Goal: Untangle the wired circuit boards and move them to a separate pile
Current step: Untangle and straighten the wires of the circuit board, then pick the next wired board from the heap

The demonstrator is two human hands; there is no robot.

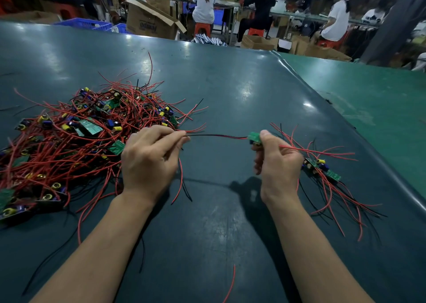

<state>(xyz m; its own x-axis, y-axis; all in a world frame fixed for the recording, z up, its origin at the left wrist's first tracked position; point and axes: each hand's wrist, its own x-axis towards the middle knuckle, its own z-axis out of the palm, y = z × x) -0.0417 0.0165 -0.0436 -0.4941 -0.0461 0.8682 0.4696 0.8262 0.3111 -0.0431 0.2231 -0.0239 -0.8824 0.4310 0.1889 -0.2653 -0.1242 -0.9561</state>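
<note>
Head view: right hand (275, 162) pinches a small circuit board (254, 137) above the mid desk (230, 84), while left hand (147, 160) pinches the far end of its wire pair (216, 136), drawn nearly straight between them. Tangled pile (76, 141) lies toward the desk's left edge, sorted pile (327, 176) near its right edge. Board judged light and rigid with fragile solder joints, wires limp and snag-prone; best held by board edges, not tugged by leads.

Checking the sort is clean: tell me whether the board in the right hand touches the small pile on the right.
Apart. In the head view the right hand pinches the green board up beside its thumb, and the small pile lies beyond the knuckles.
</note>
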